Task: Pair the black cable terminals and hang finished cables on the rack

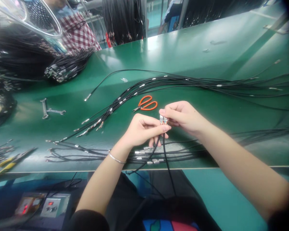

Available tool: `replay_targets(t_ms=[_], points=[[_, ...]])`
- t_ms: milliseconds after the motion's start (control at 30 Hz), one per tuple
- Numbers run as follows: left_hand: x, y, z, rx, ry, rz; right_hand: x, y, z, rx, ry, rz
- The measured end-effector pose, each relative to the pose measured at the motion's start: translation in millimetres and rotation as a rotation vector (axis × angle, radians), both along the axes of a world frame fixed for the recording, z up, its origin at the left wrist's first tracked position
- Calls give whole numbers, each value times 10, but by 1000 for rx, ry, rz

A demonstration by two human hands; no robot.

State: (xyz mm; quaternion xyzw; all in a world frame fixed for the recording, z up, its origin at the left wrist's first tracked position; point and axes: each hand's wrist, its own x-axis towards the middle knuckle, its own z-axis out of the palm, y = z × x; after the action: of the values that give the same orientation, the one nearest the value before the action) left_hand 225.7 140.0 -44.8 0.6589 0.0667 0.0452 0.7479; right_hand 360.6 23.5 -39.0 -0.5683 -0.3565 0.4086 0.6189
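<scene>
Two black cables (165,154) hang down from my hands over the table's front edge, with small silvery connectors (163,119) at their upper ends. My left hand (146,128) pinches the cables just below these connectors, thumb on top. Fingertips of my right hand (180,116) close on the connectors from above and the right. Colored wires seem to show at the connectors, too small to make out. Just behind my hands lie orange-handled scissors (146,104). Beneath my hands runs a row of black cables (93,154) with white labels.
A larger bundle of labelled black cables (125,96) stretches across the green table (183,57). Two wrenches (45,109) and yellow-handled pliers (13,162) lie at left. Cable heaps (67,65) stand back left, near a person in a checked garment (78,33).
</scene>
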Motion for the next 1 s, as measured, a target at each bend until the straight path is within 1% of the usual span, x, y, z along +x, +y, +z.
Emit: replay_targets(t_ms=[567,700,1000], points=[[18,-12,3,-98,41,-3,10,20,-63,-53,225,96],[20,-15,7,-105,42,-11,19,23,-74,-55,246,124],[30,-21,-4,-123,36,-15,26,23,-73,-60,254,135]])
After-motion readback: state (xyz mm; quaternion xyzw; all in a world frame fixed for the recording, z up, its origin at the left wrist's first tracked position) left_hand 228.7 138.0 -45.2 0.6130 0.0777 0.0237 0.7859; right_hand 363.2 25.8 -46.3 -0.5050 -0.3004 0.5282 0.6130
